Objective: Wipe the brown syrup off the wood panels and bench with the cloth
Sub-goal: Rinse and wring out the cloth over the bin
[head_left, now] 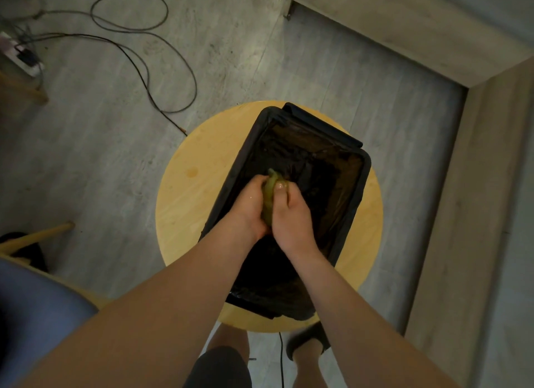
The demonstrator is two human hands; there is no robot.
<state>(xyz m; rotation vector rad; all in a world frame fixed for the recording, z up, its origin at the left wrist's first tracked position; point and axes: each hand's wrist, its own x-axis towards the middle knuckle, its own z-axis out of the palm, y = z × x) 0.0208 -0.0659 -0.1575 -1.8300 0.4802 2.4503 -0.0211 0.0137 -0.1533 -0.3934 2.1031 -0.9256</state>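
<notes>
A greenish-yellow cloth (pixel 268 195) is squeezed into a tight roll between both hands over a black plastic-lined tub (pixel 354 202). My left hand (pixel 248 207) grips the cloth's left side and my right hand (pixel 290 211) grips its right side, fingers curled round it. The tub stands on a round light-wood stool top (pixel 190 191). A faint brownish ring stain (pixel 192 172) shows on the stool's left part. Dark liquid fills the tub; most of the cloth is hidden by my fingers.
Black cables (pixel 150 58) loop across the grey floor at the upper left, near a power strip (pixel 24 59). A raised wooden ledge (pixel 474 185) runs along the right. A wooden chair with a blue cushion (pixel 37 309) stands at the lower left. My feet (pixel 307 348) are below the stool.
</notes>
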